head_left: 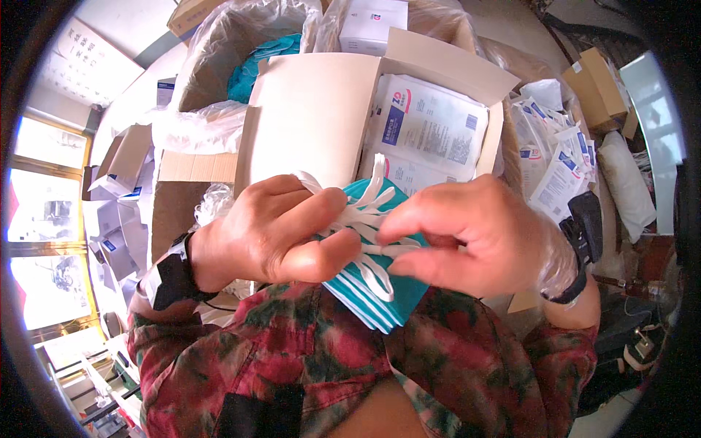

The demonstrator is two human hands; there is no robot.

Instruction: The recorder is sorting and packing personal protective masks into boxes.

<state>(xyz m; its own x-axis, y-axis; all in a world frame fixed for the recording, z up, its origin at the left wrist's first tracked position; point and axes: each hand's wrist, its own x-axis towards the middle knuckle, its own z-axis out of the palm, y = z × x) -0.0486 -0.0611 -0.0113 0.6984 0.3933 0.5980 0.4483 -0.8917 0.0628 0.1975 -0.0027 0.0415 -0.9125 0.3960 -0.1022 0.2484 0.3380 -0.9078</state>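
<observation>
Close in front of my chest is a stack of teal face masks [409, 292], tilted, with layered white and teal edges facing down. White elastic ear loops [376, 281] stick up in a tangle over its top. My left hand [277, 230] is closed at the stack's left side, fingers curled over the masks and loops; its exact grip is partly hidden. From the right, my right hand [475, 233] pinches some of the loops between thumb and fingers. Just beyond the masks stands an open carton [310, 117] holding flat white printed packets [431, 128].
Behind it are a plastic-lined box with loose teal masks [266, 62] and a white box [374, 25]. Right of the carton, several small packets [558, 171] fill another container. White and blue boxes [117, 233] are piled at left. A brown carton [599, 91] stands far right.
</observation>
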